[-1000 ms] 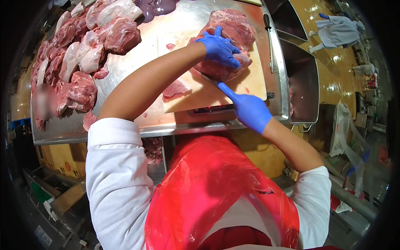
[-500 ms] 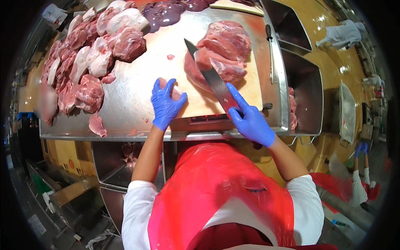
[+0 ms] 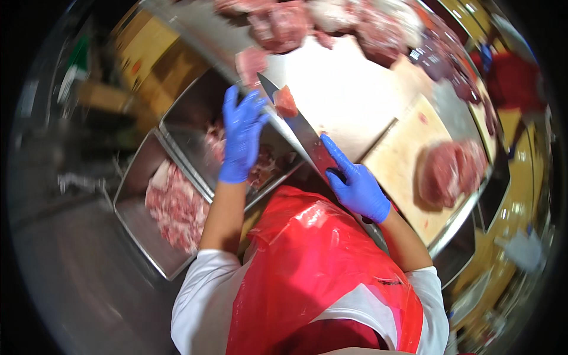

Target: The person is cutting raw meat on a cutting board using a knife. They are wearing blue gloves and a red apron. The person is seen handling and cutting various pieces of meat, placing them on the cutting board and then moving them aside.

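My right hand [image 3: 362, 190], in a blue glove, grips a long butcher knife [image 3: 307, 133], its index finger stretched along the spine. A small pink piece of meat [image 3: 285, 102] clings to the blade near the tip. My left hand [image 3: 241, 133], also blue-gloved, has its fingers apart, with nothing visible in it. It hovers over a metal bin [image 3: 177, 127] holding meat scraps [image 3: 260, 168], beside the table edge. To the right, a large piece of boneless meat [image 3: 452, 171] lies on the cream cutting board [image 3: 387, 155].
A second metal bin [image 3: 131, 204], filled with cut meat [image 3: 174, 204], stands at lower left. Large meat pieces [image 3: 281, 26] line the far side of the metal table, with dark organ meat [image 3: 435, 59] at the far right. A person in red [image 3: 509, 80] stands beyond.
The view has swung left toward the bins. My left hand has left the board and a pale meat piece there, and is now over a bin. The knife has moved off the large piece.
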A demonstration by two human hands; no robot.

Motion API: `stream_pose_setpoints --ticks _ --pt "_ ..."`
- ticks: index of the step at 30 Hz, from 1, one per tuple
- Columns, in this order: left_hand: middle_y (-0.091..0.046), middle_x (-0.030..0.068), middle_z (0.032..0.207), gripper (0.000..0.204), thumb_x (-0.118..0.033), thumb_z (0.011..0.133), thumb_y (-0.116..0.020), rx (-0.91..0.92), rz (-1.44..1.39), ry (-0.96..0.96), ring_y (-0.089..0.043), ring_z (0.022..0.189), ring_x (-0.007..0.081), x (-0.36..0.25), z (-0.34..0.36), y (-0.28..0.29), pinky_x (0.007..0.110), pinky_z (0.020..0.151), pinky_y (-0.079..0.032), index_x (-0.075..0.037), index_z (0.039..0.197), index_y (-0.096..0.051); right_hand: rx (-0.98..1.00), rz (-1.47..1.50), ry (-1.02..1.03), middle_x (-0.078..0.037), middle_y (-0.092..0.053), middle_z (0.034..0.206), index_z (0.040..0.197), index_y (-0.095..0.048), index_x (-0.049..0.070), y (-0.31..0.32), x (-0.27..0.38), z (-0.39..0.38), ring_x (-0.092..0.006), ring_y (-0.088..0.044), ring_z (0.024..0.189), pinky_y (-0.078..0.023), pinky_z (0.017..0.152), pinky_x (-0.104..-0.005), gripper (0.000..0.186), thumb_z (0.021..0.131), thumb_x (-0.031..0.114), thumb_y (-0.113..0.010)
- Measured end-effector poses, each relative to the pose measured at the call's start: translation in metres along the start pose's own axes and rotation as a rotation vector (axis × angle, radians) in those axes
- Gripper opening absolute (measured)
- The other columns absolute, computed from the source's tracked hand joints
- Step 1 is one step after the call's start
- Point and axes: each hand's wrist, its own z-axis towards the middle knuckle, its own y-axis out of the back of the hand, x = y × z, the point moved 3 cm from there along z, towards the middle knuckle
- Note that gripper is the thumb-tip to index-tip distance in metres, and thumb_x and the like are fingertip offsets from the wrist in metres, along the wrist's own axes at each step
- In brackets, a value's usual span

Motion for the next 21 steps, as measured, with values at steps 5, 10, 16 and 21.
stream_pose_setpoints --ticks 5,10,16,21 --pt "-0.059 0.0105 0.114 0.08 -0.006 0.09 -0.066 -0.287 -0.189 0.117 -0.06 0.094 0.0186 -0.005 0.002 0.049 0.038 0.091 -0.05 -0.011 0.155 -0.02 0.079 -0.104 0.158 -0.027 -0.061 0.071 0.155 -0.026 0.026 -0.043 0.03 0.052 -0.0472 -0.061 0.068 -0.048 0.065 -0.0554 0.072 0.091 0.013 -0.058" --pt "-0.057 0.0125 0.121 0.074 -0.017 0.092 -0.069 -0.422 -0.207 0.305 -0.062 0.105 0.0228 0.08 -0.02 0.18 0.048 0.092 -0.052 -0.014 0.151 -0.024 -0.057 0.089 0.125 -0.027 -0.065 0.081 0.155 -0.027 0.022 -0.025 0.049 0.067 -0.0458 -0.065 0.078 -0.052 0.072 -0.049 0.071 0.092 0.01 -0.057" --pt "-0.035 0.0195 0.151 0.069 -0.03 0.095 -0.066 -0.752 0.548 0.299 -0.039 0.137 0.0274 0.141 -0.061 0.228 0.041 0.112 -0.035 0.004 0.146 -0.034 -0.542 0.234 -0.261 0.001 -0.058 0.075 0.107 -0.065 0.004 0.118 -0.034 0.011 -0.006 -0.05 0.063 -0.045 0.057 -0.0241 0.02 0.097 0.02 -0.063" --pt "-0.044 0.0151 0.144 0.059 -0.02 0.094 -0.064 0.097 0.693 -0.095 -0.043 0.132 0.0252 0.099 0.029 -0.004 0.04 0.111 -0.032 0.0 0.144 -0.04 -0.994 -0.114 -0.375 0.0 -0.054 0.072 0.09 -0.062 0.006 0.342 -0.258 -0.158 -0.0098 -0.049 0.062 -0.043 0.061 -0.0261 0.027 0.097 0.032 -0.061"
